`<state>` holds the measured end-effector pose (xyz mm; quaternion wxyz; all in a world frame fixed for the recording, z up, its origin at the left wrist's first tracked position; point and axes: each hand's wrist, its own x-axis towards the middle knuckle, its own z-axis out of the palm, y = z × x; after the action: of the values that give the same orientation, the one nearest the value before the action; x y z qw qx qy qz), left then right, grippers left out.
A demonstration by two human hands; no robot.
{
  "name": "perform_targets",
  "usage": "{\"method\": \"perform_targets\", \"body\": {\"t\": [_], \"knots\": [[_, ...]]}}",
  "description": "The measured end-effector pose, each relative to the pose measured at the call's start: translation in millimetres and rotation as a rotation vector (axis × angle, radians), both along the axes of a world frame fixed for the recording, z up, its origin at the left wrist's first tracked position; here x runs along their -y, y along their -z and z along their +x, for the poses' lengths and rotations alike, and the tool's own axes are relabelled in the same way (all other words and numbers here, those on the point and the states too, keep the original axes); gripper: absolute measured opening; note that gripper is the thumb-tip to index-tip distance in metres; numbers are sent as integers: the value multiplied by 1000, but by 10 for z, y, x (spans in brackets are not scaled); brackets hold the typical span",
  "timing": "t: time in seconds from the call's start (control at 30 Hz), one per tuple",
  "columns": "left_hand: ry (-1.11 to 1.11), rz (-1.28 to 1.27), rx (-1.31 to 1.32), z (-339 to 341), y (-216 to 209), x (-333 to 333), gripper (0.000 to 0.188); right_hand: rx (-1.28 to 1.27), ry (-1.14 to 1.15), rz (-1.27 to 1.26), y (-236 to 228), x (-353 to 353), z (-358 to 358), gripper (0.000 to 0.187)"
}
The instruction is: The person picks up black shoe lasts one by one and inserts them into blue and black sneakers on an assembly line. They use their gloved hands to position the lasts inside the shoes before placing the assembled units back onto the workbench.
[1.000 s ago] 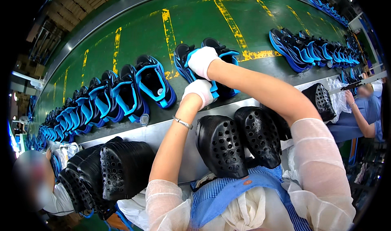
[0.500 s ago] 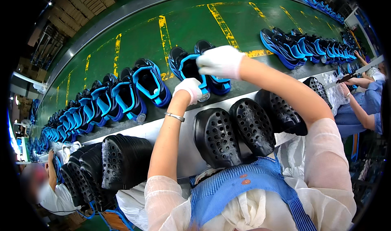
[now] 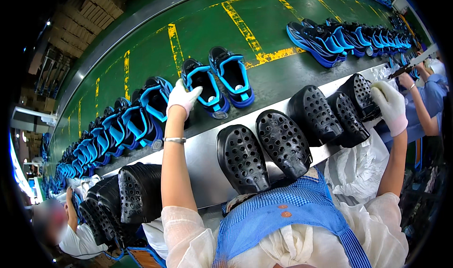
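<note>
My left hand, in a white knit glove, is at the left side of a black and blue sneaker. Its thumb reaches over the shoe's collar and its fingers lie along the outer wall. A matching sneaker stands close on the right, heel toward me. Far to the right, my gloved right hand grips the edge of a black perforated insole on a stack; part of its fingers is hidden. Further stacks of black insoles stand in front of me.
Sneakers line the green conveyor belt to the left, and another row stands at the right. More insole stacks are at lower left. A metal ledge runs along the belt. Co-workers sit at both sides.
Both hands have left the sneaker pair's openings. My right hand has swung far right to the insole stack; my left has shifted to the left sneaker's side. The sneakers stand slightly apart.
</note>
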<state>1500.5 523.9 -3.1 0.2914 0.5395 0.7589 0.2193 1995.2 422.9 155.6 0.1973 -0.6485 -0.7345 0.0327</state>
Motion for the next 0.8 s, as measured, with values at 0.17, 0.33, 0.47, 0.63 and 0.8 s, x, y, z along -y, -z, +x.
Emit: {"method": "perform_targets", "body": {"t": [0.17, 0.33, 0.47, 0.63, 0.8], "knots": [[17, -91, -213, 303, -59, -262, 59, -33, 93, 16, 115, 173, 333, 14], [-56, -78, -340, 186, 202, -303, 51, 115, 236, 19, 182, 166, 634, 18], [-115, -42, -480, 335, 79, -319, 44, 191, 271, 50, 346, 164, 823, 23], [-80, -20, -443, 253, 99, -280, 54, 39, 325, -145, 415, 198, 977, 32], [-107, 229, -368, 263, 27, 56, 55, 166, 338, -84, 540, 247, 1352, 35]]}}
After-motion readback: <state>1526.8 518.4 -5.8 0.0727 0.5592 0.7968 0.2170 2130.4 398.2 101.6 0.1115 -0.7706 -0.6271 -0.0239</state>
